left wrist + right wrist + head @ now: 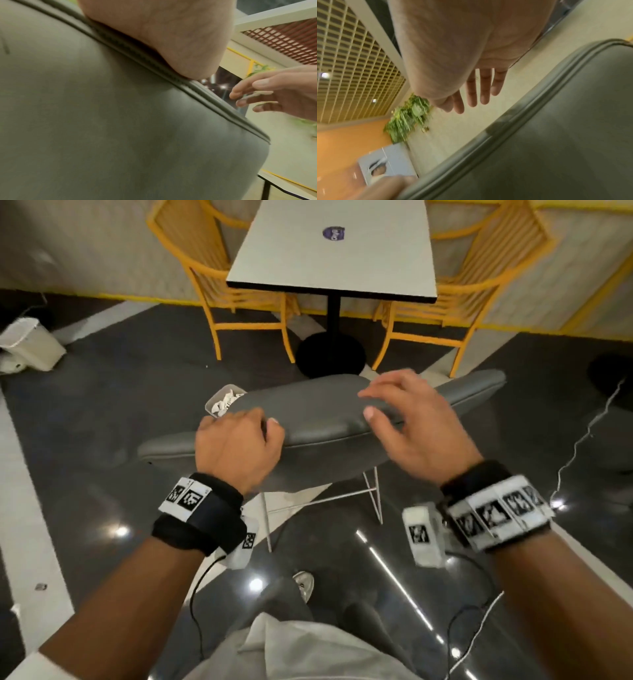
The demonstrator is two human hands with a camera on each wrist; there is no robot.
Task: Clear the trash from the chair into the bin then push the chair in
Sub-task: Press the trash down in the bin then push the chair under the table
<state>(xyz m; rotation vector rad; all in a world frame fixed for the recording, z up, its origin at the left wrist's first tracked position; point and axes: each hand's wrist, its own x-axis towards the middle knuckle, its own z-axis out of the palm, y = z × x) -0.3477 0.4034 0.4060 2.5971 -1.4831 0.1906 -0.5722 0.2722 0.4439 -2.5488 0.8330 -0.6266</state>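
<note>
Fingers (371, 395) of my right hand (411, 426) spread loosely above the grey chair (322, 409) backrest; my left hand (236, 446) grips its top edge. Dark glossy floor (102, 405); white table (335, 251) far.

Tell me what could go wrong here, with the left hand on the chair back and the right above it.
1. A tray of white trash still shows beyond the grey chair; pushing now could tip it out.
2. Only the left hand grips the backrest; the right hand hovers open, so the chair may swivel.
3. Cables trail nearby and might snag.
</note>
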